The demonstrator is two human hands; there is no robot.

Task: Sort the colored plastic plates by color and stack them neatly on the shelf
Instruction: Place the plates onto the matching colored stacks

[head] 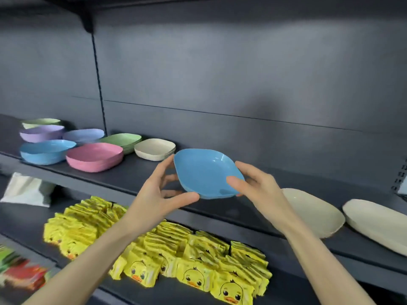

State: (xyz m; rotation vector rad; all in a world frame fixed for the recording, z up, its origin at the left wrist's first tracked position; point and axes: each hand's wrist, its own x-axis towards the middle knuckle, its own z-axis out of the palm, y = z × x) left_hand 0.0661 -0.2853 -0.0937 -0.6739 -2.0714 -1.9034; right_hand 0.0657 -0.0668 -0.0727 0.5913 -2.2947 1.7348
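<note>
Left hand [158, 194] and right hand [257, 186] each pinch the blue plate [204, 172] at opposite edges; blue stack [46, 151] lies well to my left on the shelf [132, 170], left hand nearer.

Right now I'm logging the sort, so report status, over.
Left grip, right grip: both on blue plate, held off the shelf. Blue stack far left. Pink stack and cream stack sit between.

You hold a plain bright blue plate [207, 172]. On the dark grey shelf [132, 175] you see a sky-blue stack [46, 150], a pink stack [94, 157], a green stack [123, 139], a cream stack [154, 148] and a lilac plate [41, 133]. To your right are plain cream plates [312, 211]. The yellow packets [191, 260] carry orange-billed duckling faces.
</note>
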